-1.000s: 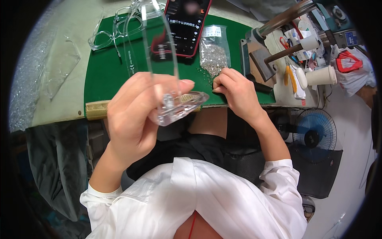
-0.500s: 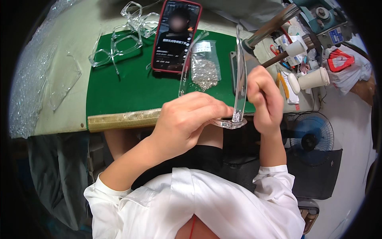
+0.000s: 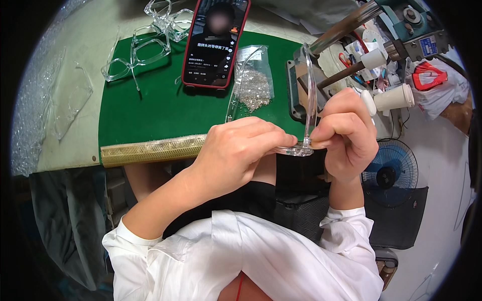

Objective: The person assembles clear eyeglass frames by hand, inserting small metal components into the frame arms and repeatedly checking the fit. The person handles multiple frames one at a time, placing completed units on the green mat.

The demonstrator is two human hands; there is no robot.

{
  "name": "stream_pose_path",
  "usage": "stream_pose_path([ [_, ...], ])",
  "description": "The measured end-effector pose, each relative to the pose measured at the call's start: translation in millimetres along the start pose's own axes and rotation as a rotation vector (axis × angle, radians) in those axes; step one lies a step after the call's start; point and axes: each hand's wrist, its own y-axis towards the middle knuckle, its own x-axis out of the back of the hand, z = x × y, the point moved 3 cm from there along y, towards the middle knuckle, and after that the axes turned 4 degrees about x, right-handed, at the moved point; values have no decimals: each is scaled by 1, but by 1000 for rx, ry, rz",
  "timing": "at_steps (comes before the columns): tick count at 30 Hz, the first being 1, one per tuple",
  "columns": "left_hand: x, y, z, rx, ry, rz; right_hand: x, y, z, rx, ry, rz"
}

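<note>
My left hand [image 3: 238,148] is closed on the front of a clear plastic eyeglass frame [image 3: 310,103], held over the table's near edge with its temples pointing away from me. The fingers cover most of the front. My right hand [image 3: 351,135] is closed, with thumb and forefinger pinched together at the frame's right hinge. Whatever lies between those fingertips is too small or hidden to make out. Beyond the frame lies a clear bag of tiny silvery metal pieces [image 3: 255,90], with some spilled at its lower end. The left temple crosses in front of this bag.
A red-cased phone [image 3: 213,47] stands behind the green mat [image 3: 155,110]. More clear eyeglass frames [image 3: 150,50] lie at the back left, near bubble wrap [image 3: 30,110]. A gold strip [image 3: 155,151] borders the table edge. On the right are a metal press [image 3: 406,22] and a fan [image 3: 389,170].
My right hand has moved from beside the right temple to the hinge, its fingertips now pinched there. The left hand still holds the frame. The whole view has shifted slightly.
</note>
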Motion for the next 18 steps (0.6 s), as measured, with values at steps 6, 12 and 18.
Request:
stream_pose_path([
  [6, 0, 0, 0, 10, 85, -9, 0, -2, -1, -72, 67, -25],
  [12, 1, 1, -2, 3, 124, -30, -1, -2, -3, -141, 165, -37],
  [18, -1, 1, 0, -8, 98, -21, -1, -5, -9, -190, 283, -43],
])
